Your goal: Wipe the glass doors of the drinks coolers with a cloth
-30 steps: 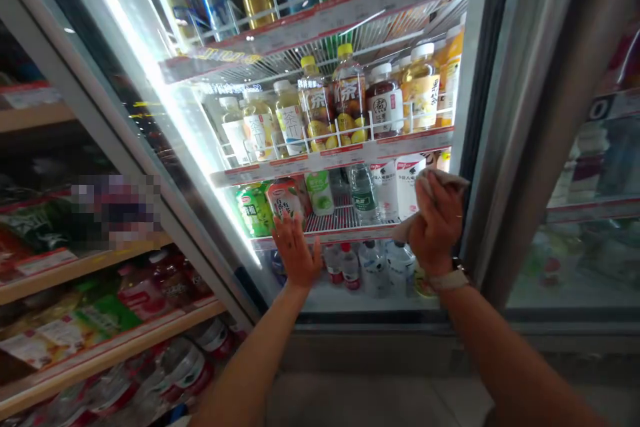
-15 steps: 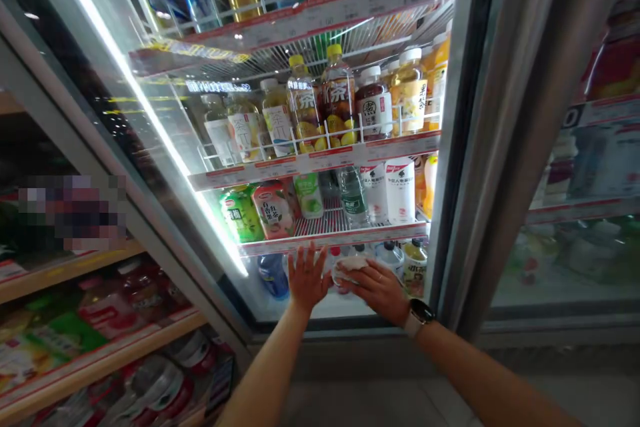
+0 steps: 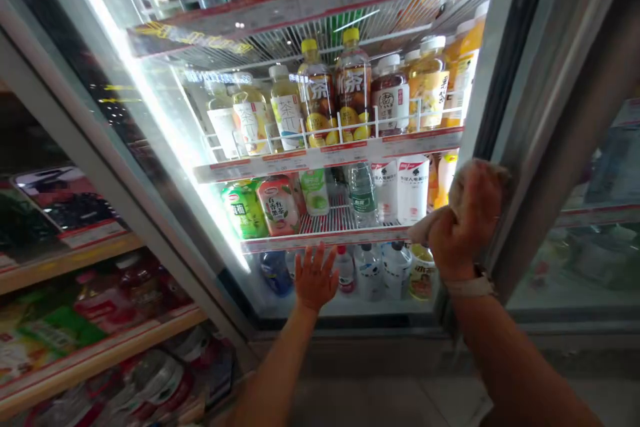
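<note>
My left hand (image 3: 315,276) lies flat with spread fingers against the lower part of the glass fridge door (image 3: 210,147). My right hand (image 3: 467,220) is closed on a pale cloth (image 3: 425,227) and presses it on the glass near the door's right edge, level with the second shelf from the bottom. A watch sits on my right wrist. Behind the glass stand rows of drink bottles (image 3: 350,97) on wire shelves.
The door frame (image 3: 540,113) runs up on the right, with another fridge door beyond it. On the left, wooden shelves (image 3: 100,347) carry packaged goods and bottles. Grey floor lies below the fridge.
My right hand has swept the cloth from low centre, beside my left hand, up and right to the door's edge. The left hand has stayed flat on the lower glass.
</note>
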Motion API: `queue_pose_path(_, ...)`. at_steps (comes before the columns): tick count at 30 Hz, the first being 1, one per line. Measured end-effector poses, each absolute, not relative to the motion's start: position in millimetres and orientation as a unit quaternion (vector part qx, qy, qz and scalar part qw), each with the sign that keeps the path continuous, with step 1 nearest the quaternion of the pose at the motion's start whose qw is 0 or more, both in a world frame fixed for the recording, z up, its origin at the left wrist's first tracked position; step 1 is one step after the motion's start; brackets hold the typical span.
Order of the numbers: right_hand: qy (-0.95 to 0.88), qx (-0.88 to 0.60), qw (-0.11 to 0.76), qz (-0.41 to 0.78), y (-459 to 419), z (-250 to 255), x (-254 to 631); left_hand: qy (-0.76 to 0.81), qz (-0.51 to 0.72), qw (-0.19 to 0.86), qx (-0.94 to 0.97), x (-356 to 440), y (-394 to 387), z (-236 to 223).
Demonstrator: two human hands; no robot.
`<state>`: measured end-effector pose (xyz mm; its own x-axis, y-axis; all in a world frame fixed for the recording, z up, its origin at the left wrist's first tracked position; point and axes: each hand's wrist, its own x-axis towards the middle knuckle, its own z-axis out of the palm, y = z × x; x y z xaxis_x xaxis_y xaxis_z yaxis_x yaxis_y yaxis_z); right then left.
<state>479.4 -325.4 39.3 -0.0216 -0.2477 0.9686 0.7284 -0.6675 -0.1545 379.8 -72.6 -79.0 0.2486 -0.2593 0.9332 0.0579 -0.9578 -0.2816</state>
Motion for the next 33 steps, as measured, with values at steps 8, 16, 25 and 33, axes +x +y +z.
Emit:
queue_pose_path(8, -0.278, -0.589, 0.343, -0.677, -293.6, 21.6, 468.8, 0.065, -0.609, 0.137, -0.778, 380.3, -71.2, -82.0)
queue_pose_path(16, -0.507, -0.649, 0.238, -0.515, -287.3, -59.3, 439.8, 0.076, -0.616, 0.126, -0.774, 380.1, -73.3, -78.1)
queue_pose_path(25, -0.575, -0.615, 0.141, -0.521, -296.4, -56.9, 446.5, 0.061, -0.601, 0.137, -0.785, 380.8, -69.3, -84.0)
queue_pose_path(33, -0.281, -0.631, 0.304, -0.656, -319.6, 16.3, 469.9, 0.067, -0.603, 0.136, -0.783, 379.5, -70.6, -82.1)
